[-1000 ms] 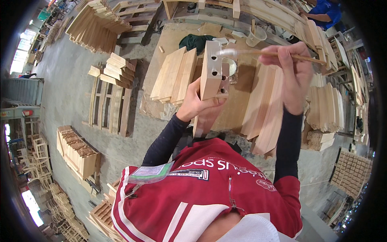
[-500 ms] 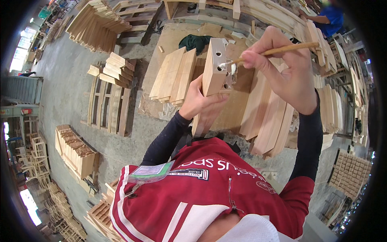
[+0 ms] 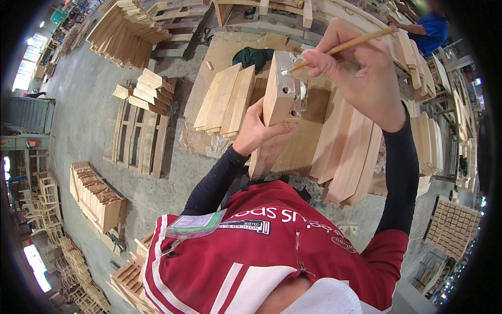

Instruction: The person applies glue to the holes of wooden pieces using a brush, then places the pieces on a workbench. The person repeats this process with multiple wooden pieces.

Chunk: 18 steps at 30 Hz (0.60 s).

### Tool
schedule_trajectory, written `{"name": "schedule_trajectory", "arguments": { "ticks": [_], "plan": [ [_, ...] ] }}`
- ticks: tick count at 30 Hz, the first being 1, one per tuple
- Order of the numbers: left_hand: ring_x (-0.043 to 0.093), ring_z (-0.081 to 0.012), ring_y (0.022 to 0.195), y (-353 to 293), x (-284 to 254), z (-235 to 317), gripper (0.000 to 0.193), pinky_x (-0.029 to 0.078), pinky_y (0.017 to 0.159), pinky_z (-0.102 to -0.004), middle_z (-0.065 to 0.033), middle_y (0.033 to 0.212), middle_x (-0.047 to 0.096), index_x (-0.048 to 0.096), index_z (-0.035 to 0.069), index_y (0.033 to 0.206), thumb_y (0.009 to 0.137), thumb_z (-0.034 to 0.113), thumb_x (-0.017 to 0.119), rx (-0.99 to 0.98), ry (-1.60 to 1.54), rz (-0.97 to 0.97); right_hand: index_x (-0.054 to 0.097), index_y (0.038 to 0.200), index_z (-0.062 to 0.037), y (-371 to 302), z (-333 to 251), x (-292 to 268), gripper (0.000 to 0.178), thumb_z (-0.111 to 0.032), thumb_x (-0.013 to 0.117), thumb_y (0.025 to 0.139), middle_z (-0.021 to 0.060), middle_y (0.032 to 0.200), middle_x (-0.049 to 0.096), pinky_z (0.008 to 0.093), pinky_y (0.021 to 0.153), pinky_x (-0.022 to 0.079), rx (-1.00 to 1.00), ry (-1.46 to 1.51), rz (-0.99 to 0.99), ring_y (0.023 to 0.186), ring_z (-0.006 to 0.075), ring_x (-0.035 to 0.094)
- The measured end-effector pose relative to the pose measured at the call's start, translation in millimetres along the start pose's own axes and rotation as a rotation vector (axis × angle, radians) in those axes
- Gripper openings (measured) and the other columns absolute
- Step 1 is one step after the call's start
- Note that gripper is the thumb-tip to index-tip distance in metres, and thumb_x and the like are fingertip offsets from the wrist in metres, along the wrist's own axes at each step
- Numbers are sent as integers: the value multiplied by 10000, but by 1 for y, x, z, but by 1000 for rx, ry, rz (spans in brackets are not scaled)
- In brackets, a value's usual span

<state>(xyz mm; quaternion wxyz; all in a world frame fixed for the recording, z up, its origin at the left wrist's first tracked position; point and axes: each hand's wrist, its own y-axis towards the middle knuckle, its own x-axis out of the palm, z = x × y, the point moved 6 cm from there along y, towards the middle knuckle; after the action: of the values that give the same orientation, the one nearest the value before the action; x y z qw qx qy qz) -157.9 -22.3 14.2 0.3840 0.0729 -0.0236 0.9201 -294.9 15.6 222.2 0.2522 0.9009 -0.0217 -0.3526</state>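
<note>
My left hand (image 3: 262, 127) grips wooden boards (image 3: 278, 99) held upright in front of me, their drilled ends facing up. White glue is smeared around the dark round holes in those ends. Between the thumb and fingers of my right hand (image 3: 361, 73) is a thin wooden stick (image 3: 355, 44), slanting down to the left. Its white-coated tip touches the board end at the far hole. How many boards my left hand holds I cannot tell.
Flat boards (image 3: 222, 99) lie left of my hands, and longer boards (image 3: 348, 152) lie to the right. A dark green cloth (image 3: 252, 56) sits beyond. Pallets (image 3: 140, 133) and board stacks (image 3: 123, 34) stand on the left floor. A person in blue (image 3: 431, 34) is at the far right.
My right hand has moved away from me and slightly left, taking the stick's tip from a nearer hole to the far one. My left hand and the boards have barely moved.
</note>
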Motion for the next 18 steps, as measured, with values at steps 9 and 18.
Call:
{"name": "schedule_trajectory", "arguments": {
  "ticks": [9,18],
  "plan": [
    [634,-150,1029,6,-12,-4,637,519,894,-320,-92,1139,660,544,-10,1255,718,141,853,7,-50,25,668,957,13,13,5,-10,113,-99,664,943,48,847,682,220,683,551,105,82,56,765,120,700],
    [669,-333,910,53,-99,39,525,563,815,-446,-183,1058,636,503,-13,1229,877,355,630,47,-474,206,625,1029,-39,-63,84,13,224,-204,476,1052,91,976,712,233,756,538,325,317,358,861,117,684]
  ]
}}
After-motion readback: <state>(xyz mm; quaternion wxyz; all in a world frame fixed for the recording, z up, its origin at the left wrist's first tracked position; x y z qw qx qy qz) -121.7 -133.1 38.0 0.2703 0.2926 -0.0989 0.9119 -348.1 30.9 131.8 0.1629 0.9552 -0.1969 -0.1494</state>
